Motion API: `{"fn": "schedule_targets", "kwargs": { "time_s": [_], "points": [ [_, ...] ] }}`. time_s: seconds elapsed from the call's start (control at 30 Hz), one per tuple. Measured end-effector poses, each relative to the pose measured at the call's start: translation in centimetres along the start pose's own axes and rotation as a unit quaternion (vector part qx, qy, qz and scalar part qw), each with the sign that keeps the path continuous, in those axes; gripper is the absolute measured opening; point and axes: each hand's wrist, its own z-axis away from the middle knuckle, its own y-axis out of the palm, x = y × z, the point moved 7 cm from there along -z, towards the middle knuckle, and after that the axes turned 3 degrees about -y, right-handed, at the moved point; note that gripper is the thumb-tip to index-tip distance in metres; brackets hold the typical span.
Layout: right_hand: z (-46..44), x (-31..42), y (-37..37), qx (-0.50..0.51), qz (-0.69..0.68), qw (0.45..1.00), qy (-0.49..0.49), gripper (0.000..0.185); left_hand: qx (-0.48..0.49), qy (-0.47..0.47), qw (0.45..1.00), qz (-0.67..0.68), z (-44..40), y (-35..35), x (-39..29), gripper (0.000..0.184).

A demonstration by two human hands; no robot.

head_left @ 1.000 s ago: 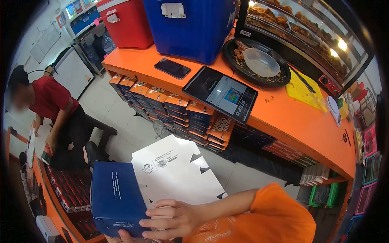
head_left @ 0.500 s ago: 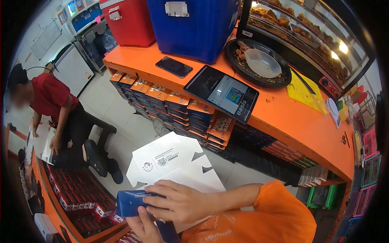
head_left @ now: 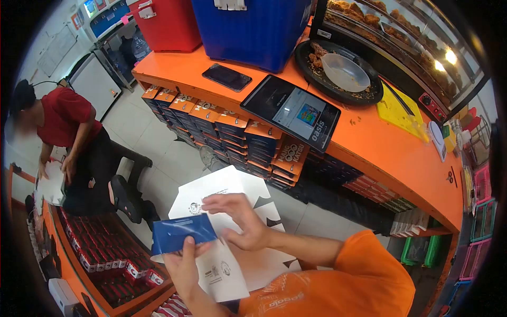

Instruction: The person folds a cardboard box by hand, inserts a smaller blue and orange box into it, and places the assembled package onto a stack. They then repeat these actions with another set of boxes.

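A partly folded carton shows a blue end panel (head_left: 182,232) and white inner faces (head_left: 223,272) with a printed logo and code. My left hand (head_left: 185,267) grips it from below, its thumb lying on the blue panel. Just right of that panel, my right hand (head_left: 240,222) has its fingers apart over the white carton surface; whether it touches the carton is unclear. Behind both hands spreads a larger white flat piece (head_left: 224,182) with cut notches and print, partly covered by my right hand.
An orange counter (head_left: 369,142) bears a tablet (head_left: 290,111), phone (head_left: 227,77), black pan (head_left: 364,98) and blue cooler (head_left: 251,37). Folded cartons (head_left: 229,124) stack underneath. A person in red (head_left: 66,116) works at left, beside red boxes (head_left: 95,248).
The blue box shape has turned and opened out, showing white inner faces. My right hand has lifted off the blue panel and spread. The person in red has shifted the white item they handle.
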Motion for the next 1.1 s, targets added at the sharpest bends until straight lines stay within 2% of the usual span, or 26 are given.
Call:
{"fn": "schedule_targets", "kwargs": {
  "time_s": [0.03, 0.1, 0.13, 0.17, 0.23, 0.27, 0.3, 0.37, 0.43, 0.53, 0.6, 0.63, 0.7, 0.73, 0.8, 0.83, 0.87, 0.9, 0.93, 0.97, 1.0, 1.07, 1.1],
  "points": [
    [0.4, 0.2, -0.4, 0.002, -0.001, 1.000, 0.001, 0.050, -0.002, 0.000, 1.000, 0.001, -0.9, -0.4, 0.4, 0.028],
    [1.0, 2.5, 1.6, 0.183, 0.178, 0.962, -0.098, 0.060, -0.003, 0.009, 0.999, 0.037, -2.2, -0.7, 0.3, 0.026],
    [1.3, 3.1, 2.6, 0.259, 0.273, 0.919, -0.115, 0.067, -0.043, 0.019, 0.999, -0.008, -2.2, -1.0, 0.1, 0.024],
    [1.2, 2.8, 2.5, 0.254, 0.274, 0.921, -0.114, 0.067, -0.040, 0.017, 0.999, -0.011, -2.3, -1.1, 0.8, 0.024],
    [0.7, 1.8, 2.7, 0.260, 0.377, 0.881, -0.119, 0.067, 0.075, -0.008, 0.993, 0.088, -2.7, 0.6, 2.2, 0.034],
    [0.0, 2.1, 2.3, 0.247, 0.417, 0.865, -0.133, 0.067, 0.068, -0.090, 0.983, 0.148, -2.0, 0.7, 3.6, 0.044],
    [-0.5, 2.1, 2.0, 0.246, 0.417, 0.864, -0.134, 0.067, 0.069, -0.088, 0.983, 0.148, -2.0, 0.0, 4.2, 0.044],
    [-1.1, 1.6, 1.5, 0.272, 0.432, 0.850, -0.128, 0.066, 0.094, -0.082, 0.992, 0.026, -1.8, -1.8, 5.7, 0.046],
    [-1.2, 1.8, 1.6, 0.274, 0.435, 0.848, -0.131, 0.064, 0.083, -0.041, 0.994, -0.062, -1.5, -3.1, 5.7, 0.044],
    [-1.0, 1.7, 2.0, 0.299, 0.391, 0.859, -0.138, 0.071, 0.093, 0.021, 0.978, -0.183, -0.9, -3.2, 4.6, 0.043],
    [-1.5, 2.6, 1.5, 0.261, 0.384, 0.875, -0.140, 0.089, 0.148, 0.049, 0.952, -0.263, 0.0, -2.3, 4.0, 0.042],
    [-1.5, 3.2, 1.7, 0.261, 0.385, 0.874, -0.141, 0.089, 0.187, 0.060, 0.932, -0.305, 0.4, -1.6, 3.7, 0.042],
    [-1.0, 2.9, 2.8, 0.366, 0.357, 0.859, -0.036, 0.105, 0.269, 0.077, 0.882, -0.379, 1.4, -0.4, 3.2, 0.042],
    [-0.3, 2.4, 3.2, 0.412, 0.354, 0.839, -0.009, 0.107, 0.305, 0.078, 0.860, -0.402, 2.0, 0.1, 3.0, 0.042],
    [0.0, 2.3, 3.3, 0.423, 0.349, 0.836, 0.026, 0.105, 0.338, 0.079, 0.842, -0.414, 3.3, 1.3, 1.3, 0.042],
    [0.2, 1.9, 3.1, 0.436, 0.340, 0.831, 0.064, 0.103, 0.296, 0.055, 0.901, -0.313, 4.7, 1.5, -0.4, 0.040],
    [0.1, 1.9, 2.6, 0.415, 0.315, 0.850, 0.073, 0.095, 0.250, 0.029, 0.945, -0.207, 6.2, 1.8, -2.1, 0.041],
    [0.3, 1.7, 2.0, 0.414, 0.316, 0.850, 0.075, 0.095, 0.199, 0.001, 0.975, -0.098, 6.8, 1.4, -2.9, 0.045],
    [0.0, 1.6, 1.0, 0.367, 0.272, 0.885, 0.095, 0.091, 0.299, 0.165, 0.888, -0.307, 7.4, -0.3, -4.0, 0.065],
    [-0.4, 1.4, 0.1, 0.318, 0.227, 0.913, 0.114, 0.088, 0.363, 0.087, 0.874, -0.311, 6.6, -2.7, -4.2, 0.051],
    [-1.0, 1.9, -0.3, 0.280, 0.223, 0.932, 0.058, 0.085, 0.422, 0.008, 0.852, -0.310, 6.9, -4.3, -4.3, 0.038],
    [-0.6, 1.4, -0.7, 0.270, 0.208, 0.937, 0.077, 0.087, 0.235, 0.143, 0.822, -0.499, 7.2, -6.8, -6.0, 0.033],
    [-0.4, 1.2, -0.8, 0.256, 0.195, 0.942, 0.093, 0.089, 0.116, 0.246, 0.813, -0.515, 7.8, -5.9, -8.8, 0.026]
  ]
}}
